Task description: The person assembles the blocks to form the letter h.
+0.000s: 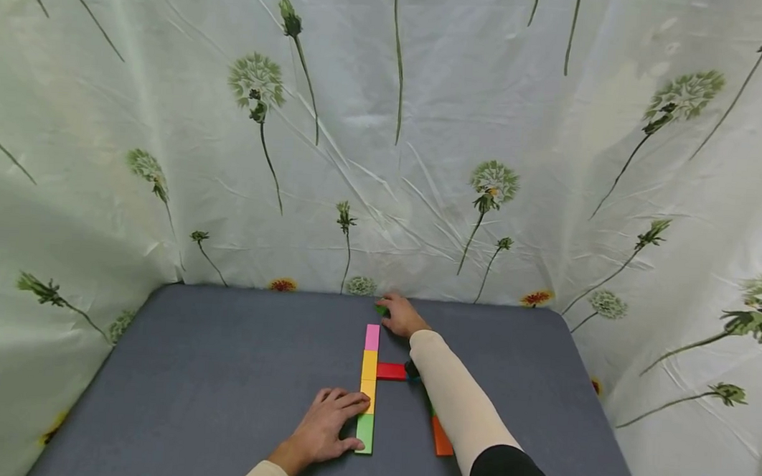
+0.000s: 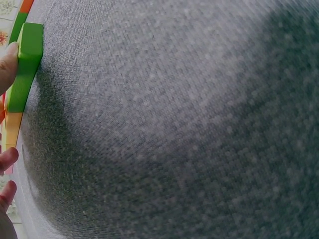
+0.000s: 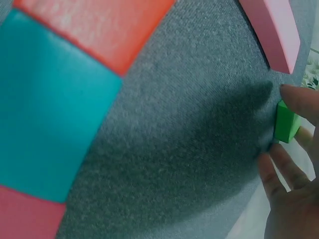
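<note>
Flat coloured blocks form a straight row on the grey table: a light green block (image 1: 365,435) nearest, two yellow blocks (image 1: 370,365), then a pink block (image 1: 372,337). My left hand (image 1: 324,428) rests on its left side, thumb by the green end and extended fingertips touching the nearer yellow block. At the table's far edge, beyond the pink block, my right hand (image 1: 405,317) holds a smaller green block (image 3: 286,122) between thumb and index finger, the other fingers spread. A red block (image 1: 391,371) branches right from the upper yellow one.
In the right wrist view a teal block (image 3: 50,104) adjoins the red one, with a pinkish-red block (image 3: 25,214) beyond it. An orange block (image 1: 442,437) lies right of the row, partly behind my right sleeve (image 1: 460,393). A flowered curtain (image 1: 385,159) hangs behind the table.
</note>
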`<state>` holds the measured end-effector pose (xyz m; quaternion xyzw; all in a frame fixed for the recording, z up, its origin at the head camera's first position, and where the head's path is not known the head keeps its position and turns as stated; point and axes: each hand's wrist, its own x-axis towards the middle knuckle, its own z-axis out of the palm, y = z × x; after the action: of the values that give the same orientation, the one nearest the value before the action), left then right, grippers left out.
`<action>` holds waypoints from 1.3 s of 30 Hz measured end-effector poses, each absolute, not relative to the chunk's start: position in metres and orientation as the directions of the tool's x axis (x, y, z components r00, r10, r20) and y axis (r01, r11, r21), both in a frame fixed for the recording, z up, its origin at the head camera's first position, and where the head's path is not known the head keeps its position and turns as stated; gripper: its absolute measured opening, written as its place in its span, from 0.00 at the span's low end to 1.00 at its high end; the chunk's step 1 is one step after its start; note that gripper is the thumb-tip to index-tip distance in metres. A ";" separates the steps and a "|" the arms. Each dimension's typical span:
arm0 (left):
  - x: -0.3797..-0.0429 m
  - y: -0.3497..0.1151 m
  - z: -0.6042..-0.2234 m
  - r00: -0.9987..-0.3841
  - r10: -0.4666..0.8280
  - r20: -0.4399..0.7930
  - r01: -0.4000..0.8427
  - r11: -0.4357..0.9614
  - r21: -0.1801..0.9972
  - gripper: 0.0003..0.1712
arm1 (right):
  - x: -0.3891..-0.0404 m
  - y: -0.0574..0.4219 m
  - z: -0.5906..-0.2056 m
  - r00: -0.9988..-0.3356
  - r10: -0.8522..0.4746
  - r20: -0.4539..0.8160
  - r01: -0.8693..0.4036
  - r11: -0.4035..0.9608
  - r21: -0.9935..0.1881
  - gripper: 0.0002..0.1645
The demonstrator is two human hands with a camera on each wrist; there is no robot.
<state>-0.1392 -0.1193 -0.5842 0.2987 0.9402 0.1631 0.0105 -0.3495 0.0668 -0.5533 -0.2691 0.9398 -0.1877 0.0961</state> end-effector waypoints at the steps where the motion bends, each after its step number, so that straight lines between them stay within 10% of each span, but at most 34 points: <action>1: -0.139 -0.119 -0.585 -0.821 0.566 0.073 0.558 0.769 0.312 0.36 | -0.349 0.067 -0.554 -0.834 -0.546 -0.080 -0.470 0.779 -0.414 0.24; 39: -0.139 -0.117 -0.583 -0.817 0.563 0.126 0.573 0.763 0.299 0.37 | -0.283 0.182 -0.523 -0.885 -0.459 -0.077 -0.334 0.742 -0.581 0.15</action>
<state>-0.1388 -0.1170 -0.5835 0.3025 0.9389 0.1638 -0.0144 -0.2834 0.1819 -0.5227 -0.2138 0.9270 -0.2886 0.1079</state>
